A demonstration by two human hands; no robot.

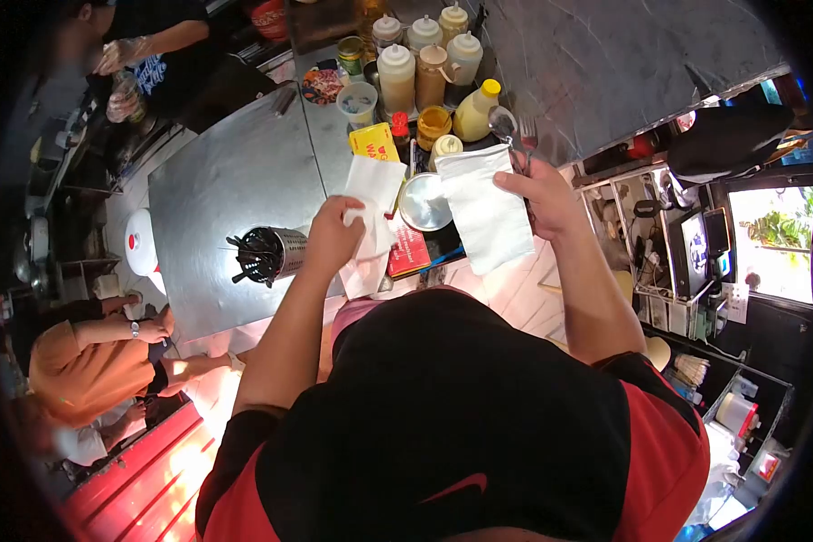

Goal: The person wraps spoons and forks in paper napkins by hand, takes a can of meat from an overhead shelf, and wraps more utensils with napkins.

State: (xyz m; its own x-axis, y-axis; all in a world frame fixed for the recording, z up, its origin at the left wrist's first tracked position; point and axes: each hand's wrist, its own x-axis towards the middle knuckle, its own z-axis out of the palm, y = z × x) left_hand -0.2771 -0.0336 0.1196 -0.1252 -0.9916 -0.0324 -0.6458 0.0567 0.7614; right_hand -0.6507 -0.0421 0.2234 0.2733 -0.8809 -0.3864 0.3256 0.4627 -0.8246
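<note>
Pinching thin white paper (pixel 377 185), my left hand (pixel 334 237) is at the left; my right hand (pixel 549 197) clasps a white paper sleeve (pixel 486 217) at the right, spoon (pixel 502 122) and fork (pixel 528 137) jutting beyond its fingers. Between them lies a round silvery disc (pixel 425 203); farther, a yellow box (pixel 370 142), then squeeze bottles (pixel 396 81).

- black sporty tee (pixel 488 388), short sleeves, nice and simple
- big red panel down each side, left one (pixel 239 497) and right one (pixel 664 452)
- skinny red Nike swoosh (pixel 456 489) on the front
- sleeve ends are black too, see the right cuff (pixel 646 372)
- left hand (pixel 336 237) and right hand (pixel 551 200) both bare, forearms as well
</note>
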